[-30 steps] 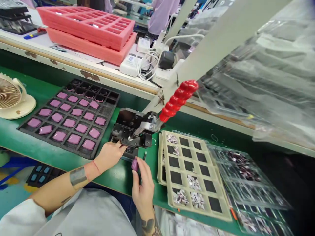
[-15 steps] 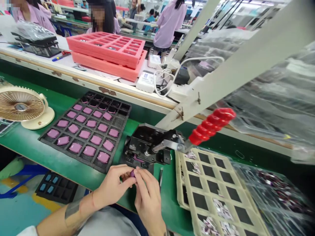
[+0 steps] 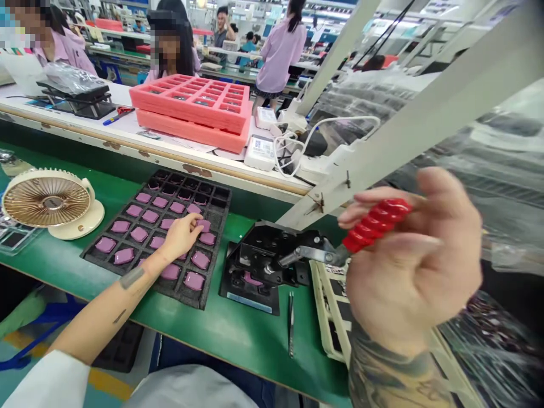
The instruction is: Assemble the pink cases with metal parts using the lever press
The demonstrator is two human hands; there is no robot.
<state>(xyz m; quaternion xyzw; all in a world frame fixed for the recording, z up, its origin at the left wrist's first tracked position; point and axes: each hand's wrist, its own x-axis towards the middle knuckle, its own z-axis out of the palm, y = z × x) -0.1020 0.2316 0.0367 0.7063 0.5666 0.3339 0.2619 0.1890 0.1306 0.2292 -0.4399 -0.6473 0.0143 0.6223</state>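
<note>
My left hand (image 3: 183,236) reaches over the black foam tray (image 3: 198,303), its fingertips closed on a small purple plate-like piece (image 3: 204,226) at a right-hand compartment. Similar purple pieces (image 3: 194,281) lie singly in many of the tray's compartments. On the right, my right hand (image 3: 403,277), slightly blurred, is curled around the red ribbed handle (image 3: 378,225) of a black lever press (image 3: 272,252). The handle lies between its fingers and palm. Under the press a purple part (image 3: 253,279) shows partly; the rest of it is hidden.
Tweezers (image 3: 291,324) lie right of the press, near a cream compartment tray (image 3: 327,317) partly behind my right arm. A beige fan (image 3: 53,201) stands at left. Pink foam trays (image 3: 191,122) sit on the shelf behind. A slanted white post (image 3: 382,141) rises beyond the handle.
My hands were together in front of the press around a small purple piece. The left has moved to the foam tray, the right up to the red handle. The view has shifted slightly.
</note>
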